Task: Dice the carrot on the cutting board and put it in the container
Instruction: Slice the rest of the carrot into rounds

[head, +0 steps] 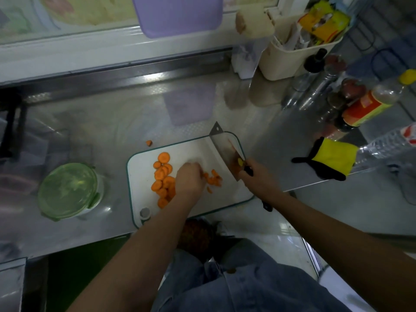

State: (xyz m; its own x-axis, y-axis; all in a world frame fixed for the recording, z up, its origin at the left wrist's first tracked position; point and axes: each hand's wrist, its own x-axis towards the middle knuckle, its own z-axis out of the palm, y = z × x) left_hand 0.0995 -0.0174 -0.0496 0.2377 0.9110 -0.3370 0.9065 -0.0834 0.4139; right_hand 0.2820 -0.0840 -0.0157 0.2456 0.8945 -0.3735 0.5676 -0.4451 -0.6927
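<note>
Dicing midway, I judge. Left hand (189, 179) claws carrot slices (162, 179); right hand (255, 175) grips cleaver (225, 152), 3 o'clock. Next: chop crosswise.

At the upper centre of the frame I see a lilac plastic lid (177, 14). Upper right, a cream plastic basket (281, 64) holds yellow packets (324, 21). Lower down the right side are an orange-labelled bottle (364, 106) and a yellow-and-black cloth (331, 158). My shiny steel counter (112, 122) fills the middle.

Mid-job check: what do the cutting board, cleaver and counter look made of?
Cutting board: likely plastic, matte white, teal rim. Cleaver: steel blade, dull grey sheen; dark handle, material unclear. Counter: probably stainless steel, glossy, showing reflections.
</note>
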